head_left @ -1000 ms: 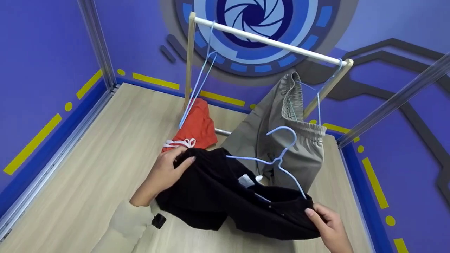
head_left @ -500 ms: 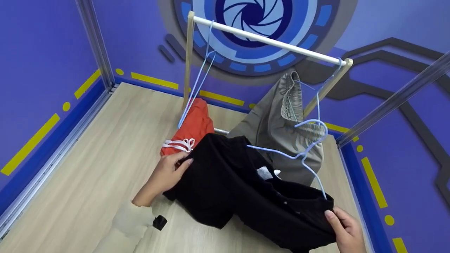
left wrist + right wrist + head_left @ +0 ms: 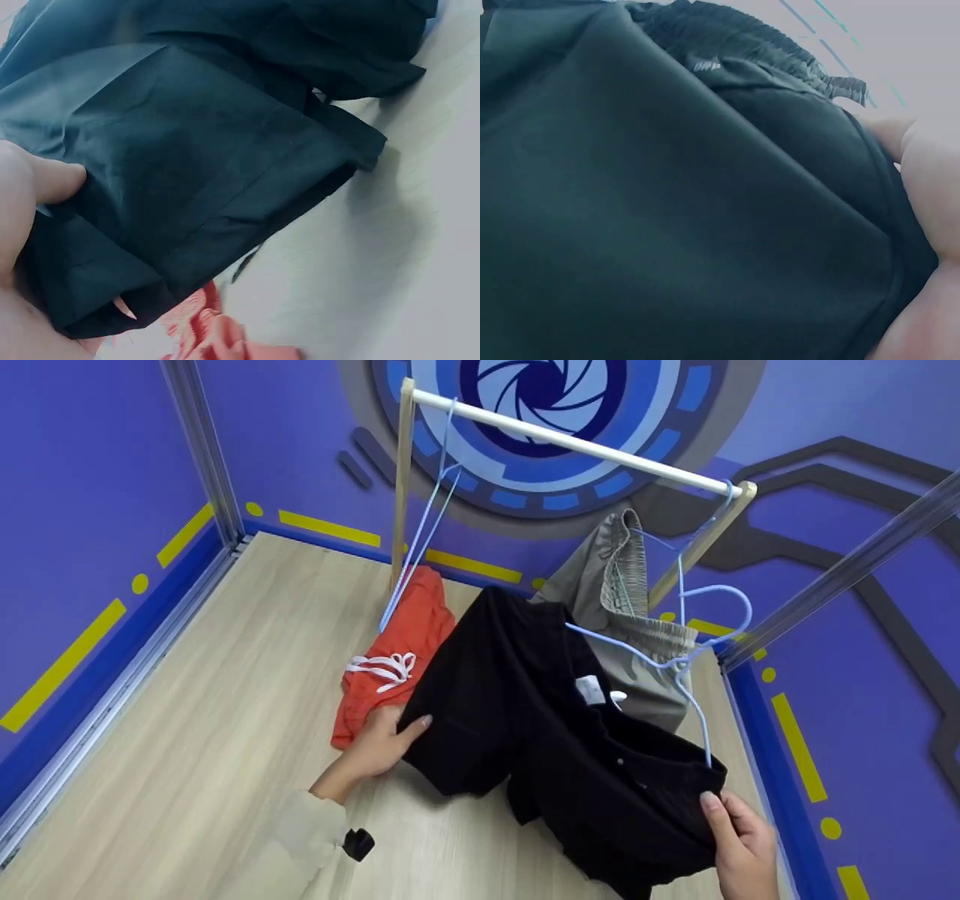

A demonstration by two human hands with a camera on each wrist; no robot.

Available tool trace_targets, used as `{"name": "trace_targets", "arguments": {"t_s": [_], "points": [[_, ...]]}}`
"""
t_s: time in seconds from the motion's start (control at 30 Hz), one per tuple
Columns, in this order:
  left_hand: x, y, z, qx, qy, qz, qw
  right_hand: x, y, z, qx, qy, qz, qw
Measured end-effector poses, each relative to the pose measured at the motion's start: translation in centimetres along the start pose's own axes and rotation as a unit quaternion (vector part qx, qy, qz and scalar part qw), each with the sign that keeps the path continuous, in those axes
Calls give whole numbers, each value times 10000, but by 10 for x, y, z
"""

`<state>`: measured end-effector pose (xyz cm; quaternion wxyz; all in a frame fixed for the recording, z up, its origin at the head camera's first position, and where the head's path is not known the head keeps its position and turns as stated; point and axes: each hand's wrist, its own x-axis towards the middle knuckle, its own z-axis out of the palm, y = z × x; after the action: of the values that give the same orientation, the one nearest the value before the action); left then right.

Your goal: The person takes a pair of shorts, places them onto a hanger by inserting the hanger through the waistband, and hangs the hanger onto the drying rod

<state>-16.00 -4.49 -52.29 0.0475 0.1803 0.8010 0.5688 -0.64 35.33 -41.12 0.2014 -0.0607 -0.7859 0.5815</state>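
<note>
Black shorts [image 3: 480,697] are held stretched between my two hands in the head view. At the right end of the waistband, my right hand [image 3: 746,840] pinches the cloth, thumb on top. Lower left, my left hand [image 3: 379,746] grips the side of one leg near its hem; the left wrist view has the thumb [image 3: 60,180] over the cloth and the other fingers mostly hidden behind. A light blue wire hanger [image 3: 679,664] sits inside the waistband, its hook standing free above and to the right. White drawstring tips and a pale label [image 3: 590,690] show at the waist.
Behind stands a wooden rack with a white rail [image 3: 570,439]. On its right end hang grey trousers [image 3: 652,637]; a blue hanger [image 3: 420,547] is at its left. Red shorts [image 3: 420,622] with white drawstring are beneath that hanger, behind my left hand. Blue panels enclose the wooden tabletop [image 3: 187,720].
The black shorts and their hanger have risen and shifted right, closer to the rail. My right hand moved right; my left hand slid lower along the leg, uncovering more of the red shorts.
</note>
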Motion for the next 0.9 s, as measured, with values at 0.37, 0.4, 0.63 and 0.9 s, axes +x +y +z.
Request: {"name": "trace_targets", "arguments": {"t_s": [0.37,0.4,0.63,0.9], "points": [[3,-16,5,574,496,-660,9949,-1,-15,9,877,-473,175,9949],[2,-18,5,554,506,-715,9946,-1,-17,9,971,-536,166,9937],[-1,-26,-1,325,552,-849,9943,2,-19,17,1445,-724,275,9865],[-7,-31,-9,334,533,-1113,9918,8,-21,31,1636,-145,341,9858]]}}
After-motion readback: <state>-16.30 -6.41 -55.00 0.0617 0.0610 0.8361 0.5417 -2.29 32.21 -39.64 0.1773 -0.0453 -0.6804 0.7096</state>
